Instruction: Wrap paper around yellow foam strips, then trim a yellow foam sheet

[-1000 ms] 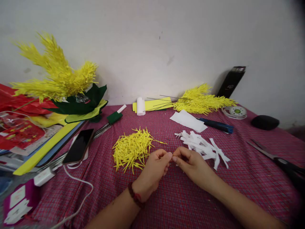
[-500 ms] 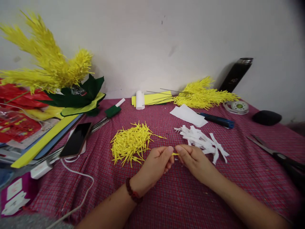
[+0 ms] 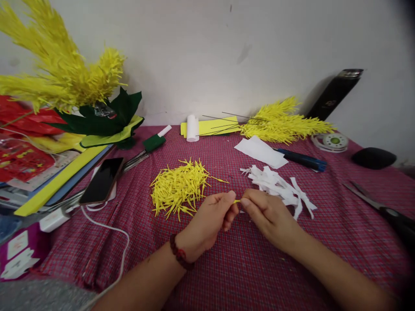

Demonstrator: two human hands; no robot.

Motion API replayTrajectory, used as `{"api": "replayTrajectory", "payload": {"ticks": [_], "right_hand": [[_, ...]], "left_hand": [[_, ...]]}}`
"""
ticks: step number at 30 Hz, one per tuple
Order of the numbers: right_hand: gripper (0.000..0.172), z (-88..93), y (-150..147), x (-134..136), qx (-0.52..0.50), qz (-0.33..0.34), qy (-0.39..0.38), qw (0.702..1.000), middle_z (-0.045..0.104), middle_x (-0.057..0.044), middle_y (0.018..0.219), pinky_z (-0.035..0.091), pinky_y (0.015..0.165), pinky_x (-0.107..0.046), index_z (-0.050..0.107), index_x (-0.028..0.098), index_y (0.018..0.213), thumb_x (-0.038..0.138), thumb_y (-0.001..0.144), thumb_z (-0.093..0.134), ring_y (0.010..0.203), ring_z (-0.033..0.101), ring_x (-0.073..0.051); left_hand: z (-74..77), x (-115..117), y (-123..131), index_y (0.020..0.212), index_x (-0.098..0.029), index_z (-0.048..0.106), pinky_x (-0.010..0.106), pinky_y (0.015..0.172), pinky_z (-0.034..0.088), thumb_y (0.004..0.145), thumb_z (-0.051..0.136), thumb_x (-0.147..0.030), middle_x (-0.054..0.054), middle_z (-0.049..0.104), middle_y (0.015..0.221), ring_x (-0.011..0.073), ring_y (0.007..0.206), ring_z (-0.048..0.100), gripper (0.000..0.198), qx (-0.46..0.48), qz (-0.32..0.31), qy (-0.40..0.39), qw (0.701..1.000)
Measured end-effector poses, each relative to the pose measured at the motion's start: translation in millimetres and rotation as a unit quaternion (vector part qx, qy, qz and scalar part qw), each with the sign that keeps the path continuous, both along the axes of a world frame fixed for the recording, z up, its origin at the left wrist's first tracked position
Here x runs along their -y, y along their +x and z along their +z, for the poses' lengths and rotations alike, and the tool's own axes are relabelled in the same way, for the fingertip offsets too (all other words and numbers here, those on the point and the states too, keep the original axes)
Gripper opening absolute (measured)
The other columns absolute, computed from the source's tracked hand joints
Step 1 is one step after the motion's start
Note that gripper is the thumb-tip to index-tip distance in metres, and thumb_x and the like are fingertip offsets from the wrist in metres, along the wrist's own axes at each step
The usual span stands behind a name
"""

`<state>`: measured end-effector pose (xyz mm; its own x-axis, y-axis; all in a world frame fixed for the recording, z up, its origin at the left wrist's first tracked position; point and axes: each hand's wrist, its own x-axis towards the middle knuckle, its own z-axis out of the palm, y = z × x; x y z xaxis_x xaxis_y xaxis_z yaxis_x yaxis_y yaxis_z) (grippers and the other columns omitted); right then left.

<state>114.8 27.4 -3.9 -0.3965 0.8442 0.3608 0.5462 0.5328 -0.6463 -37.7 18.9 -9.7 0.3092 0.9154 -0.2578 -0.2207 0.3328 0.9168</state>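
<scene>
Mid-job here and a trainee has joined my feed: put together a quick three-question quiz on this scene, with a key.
1. What is pinched between the fingertips of the left hand and right hand?
2. True or false: the scissors lie to the right of the white strips.
3. Which wrist wears the dark bracelet: (a) left, (b) right, (c) both?

Key:
1. A thin yellow strip.
2. True.
3. a
</scene>
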Motion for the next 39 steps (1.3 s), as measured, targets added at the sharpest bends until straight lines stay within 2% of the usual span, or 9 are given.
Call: {"api": "replayTrajectory", "payload": {"ticks": [6, 10, 12, 15, 21, 26, 28, 34, 39], "right_hand": [[0.031, -1.0, -5, 0, -0.151, -0.005, -0.201, 0.968, 0.040, 0.004, 0.054, 0.032, 0.050, -0.027, 0.041, 0.023, 0.061, 0.036, 0.089, 0.041, 0.051, 0.038, -0.012], [0.024, 4.8, -1, 0, -0.386, 0.030, -0.413, 0.825, 0.052, 0.001, 0.073, 0.034, 0.047, -0.025, 0.047, 0.023, 0.077, 0.044, 0.087, 0.042, 0.052, 0.040, -0.011], [0.026, 7.3, 4, -3, -0.418, 0.033, -0.493, 0.762, 0.057, -0.003, 0.085, 0.028, 0.041, -0.022, 0.047, 0.023, 0.084, 0.048, 0.086, 0.041, 0.052, 0.040, -0.011], [0.030, 6.3, 11, -10, -0.381, 0.042, -0.552, 0.741, 0.059, -0.008, 0.090, 0.016, 0.036, -0.020, 0.045, 0.023, 0.083, 0.052, 0.085, 0.041, 0.051, 0.037, -0.010], [0.029, -6.5, 9, -14, -0.353, 0.052, -0.529, 0.770, 0.057, -0.007, 0.096, 0.028, 0.038, -0.019, 0.043, 0.023, 0.088, 0.053, 0.087, 0.042, 0.056, 0.044, -0.010], [0.032, -6.1, 0, -4, -0.198, 0.050, -0.306, 0.930, 0.047, 0.002, 0.069, 0.038, 0.048, -0.024, 0.045, 0.022, 0.081, 0.054, 0.088, 0.046, 0.056, 0.043, -0.011], [0.038, -4.9, -2, 0, -0.149, 0.053, -0.232, 0.960, 0.043, 0.003, 0.062, 0.036, 0.049, -0.025, 0.044, 0.022, 0.071, 0.054, 0.091, 0.039, 0.055, 0.041, -0.011], [0.040, -4.9, -4, -1, -0.118, 0.004, -0.185, 0.976, 0.038, 0.005, 0.053, 0.031, 0.048, -0.027, 0.037, 0.023, 0.061, 0.048, 0.093, 0.035, 0.050, 0.036, -0.012], [0.036, 0.1, -2, -1, -0.079, -0.001, -0.127, 0.989, 0.041, 0.003, 0.056, 0.033, 0.051, -0.027, 0.037, 0.023, 0.062, 0.040, 0.093, 0.034, 0.053, 0.040, -0.013]], "left_hand": [[1.9, -1, 1, 0.067, -0.016, 0.051, 0.019, 0.044, 0.027, 0.077, 0.063, -0.040, -0.005, 0.045, 0.057, 0.0040, 0.046, 0.037, 0.029, 0.031, 0.007, -0.014, 0.999], [7.8, -7, -6, 0.064, -0.016, 0.047, 0.019, 0.045, 0.028, 0.080, 0.059, -0.033, -0.006, 0.044, 0.056, 0.0040, 0.047, 0.037, 0.027, 0.025, 0.071, 0.016, 0.997], [10.8, -11, -9, 0.064, -0.016, 0.047, 0.019, 0.045, 0.028, 0.082, 0.057, -0.031, -0.005, 0.044, 0.056, 0.0041, 0.047, 0.037, 0.026, 0.023, 0.098, 0.024, 0.995], [12.2, -13, -11, 0.064, -0.016, 0.048, 0.018, 0.044, 0.028, 0.083, 0.057, -0.031, -0.005, 0.044, 0.056, 0.0041, 0.046, 0.037, 0.025, 0.018, 0.108, 0.024, 0.994], [9.0, -10, -9, 0.062, -0.016, 0.048, 0.018, 0.044, 0.028, 0.081, 0.058, -0.031, -0.005, 0.044, 0.055, 0.0040, 0.046, 0.037, 0.026, 0.006, 0.086, 0.017, 0.996], [7.8, -7, -8, 0.061, -0.017, 0.048, 0.019, 0.042, 0.025, 0.079, 0.060, -0.042, -0.006, 0.042, 0.053, 0.0046, 0.044, 0.034, 0.033, -0.003, 0.040, 0.006, 0.999], [7.3, -6, -7, 0.062, -0.017, 0.048, 0.020, 0.043, 0.025, 0.079, 0.059, -0.044, -0.006, 0.043, 0.054, 0.0050, 0.045, 0.034, 0.033, -0.019, 0.022, 0.013, 1.000], [4.4, -5, -5, 0.064, -0.018, 0.048, 0.020, 0.046, 0.028, 0.081, 0.057, -0.042, -0.006, 0.043, 0.055, 0.0059, 0.048, 0.036, 0.031, -0.103, 0.019, 0.083, 0.991], [1.4, -5, -8, 0.059, -0.017, 0.056, 0.022, 0.044, 0.029, 0.085, 0.037, -0.066, -0.001, 0.048, 0.051, 0.0073, 0.044, 0.041, 0.058, -0.099, -0.022, 0.014, 0.995]]}}
